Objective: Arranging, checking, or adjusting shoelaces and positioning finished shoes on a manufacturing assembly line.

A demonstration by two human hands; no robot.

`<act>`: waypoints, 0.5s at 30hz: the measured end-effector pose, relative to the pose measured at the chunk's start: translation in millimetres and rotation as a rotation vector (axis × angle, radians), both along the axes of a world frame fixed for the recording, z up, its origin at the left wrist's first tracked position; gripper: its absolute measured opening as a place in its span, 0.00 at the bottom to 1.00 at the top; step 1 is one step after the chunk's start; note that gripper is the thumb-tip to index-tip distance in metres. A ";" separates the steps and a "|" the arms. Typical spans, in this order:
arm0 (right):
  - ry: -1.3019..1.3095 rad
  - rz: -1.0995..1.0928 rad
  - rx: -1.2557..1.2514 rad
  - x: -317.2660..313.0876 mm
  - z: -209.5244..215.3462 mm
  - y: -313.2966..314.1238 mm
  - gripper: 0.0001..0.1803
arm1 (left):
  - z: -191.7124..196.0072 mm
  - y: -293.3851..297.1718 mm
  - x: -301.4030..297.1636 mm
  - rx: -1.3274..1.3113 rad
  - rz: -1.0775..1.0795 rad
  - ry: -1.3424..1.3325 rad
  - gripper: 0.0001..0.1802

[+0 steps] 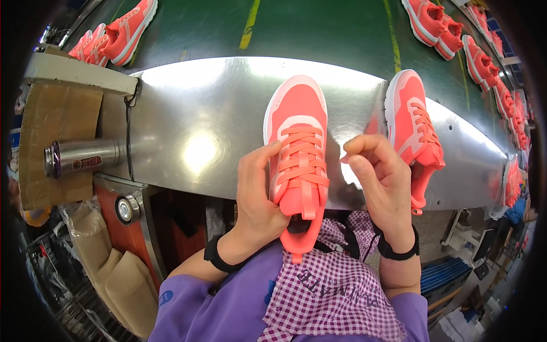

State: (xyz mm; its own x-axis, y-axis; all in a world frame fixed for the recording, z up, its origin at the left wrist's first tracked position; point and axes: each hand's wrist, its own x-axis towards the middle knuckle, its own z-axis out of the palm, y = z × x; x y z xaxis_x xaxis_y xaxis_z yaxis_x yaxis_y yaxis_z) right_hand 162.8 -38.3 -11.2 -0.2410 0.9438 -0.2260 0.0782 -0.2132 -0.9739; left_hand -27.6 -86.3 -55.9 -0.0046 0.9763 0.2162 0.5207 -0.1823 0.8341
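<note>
A coral-pink lace-up sneaker (pixel 297 114) with a white sole points away from me over the metal ledge, its heel toward my apron. My left hand (pixel 256 194) grips it along its left side, the thumb hidden by the collar. Flat coral laces (pixel 302 148) cross over its tongue. To the right of this shoe, my right hand (pixel 379 179) is raised with thumb and forefinger drawn together in a pinch; anything between the tips is too small to make out. A second matching sneaker (pixel 405 111) lies just beyond that hand, partly covered by it.
A shiny metal ledge (pixel 171 125) borders a green conveyor belt (pixel 319 34) with yellow lines. More coral sneakers stand on the belt at far left (pixel 126 34) and far right (pixel 424 23). A metal flask (pixel 80 158) lies at left near a cardboard sheet (pixel 54 128).
</note>
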 end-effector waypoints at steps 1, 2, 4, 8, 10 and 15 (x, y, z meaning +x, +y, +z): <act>-0.176 -0.065 0.198 0.2 -1.3 1.5 0.08 | -4.5 -2.2 -0.8 -0.012 0.039 -0.027 0.42; -0.122 -0.059 0.107 2.9 -6.2 0.0 0.09 | -7.0 -2.9 -0.6 -0.009 0.036 -0.030 0.42; -0.157 -0.028 0.106 0.0 -7.8 -3.2 0.09 | -10.0 -5.3 0.4 0.007 0.063 -0.093 0.41; -0.221 -0.025 0.151 -10.3 -14.2 -1.4 0.07 | -2.8 -1.8 1.0 0.046 0.055 -0.010 0.40; -0.218 -0.047 0.139 -14.6 -13.4 -0.2 0.07 | -2.3 -0.9 0.6 0.040 0.054 -0.024 0.40; -0.317 0.017 0.183 -18.3 -7.7 10.1 0.07 | 4.0 3.3 -0.5 0.058 0.008 0.037 0.38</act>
State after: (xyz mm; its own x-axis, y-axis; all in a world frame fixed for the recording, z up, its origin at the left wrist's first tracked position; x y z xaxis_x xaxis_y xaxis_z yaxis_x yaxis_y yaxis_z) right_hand 144.5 -28.2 -18.9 -0.2025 0.9719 -0.1200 0.3844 -0.0338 -0.9226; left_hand -28.2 -83.1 -51.9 -0.0029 0.9620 0.2730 0.5523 -0.2260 0.8024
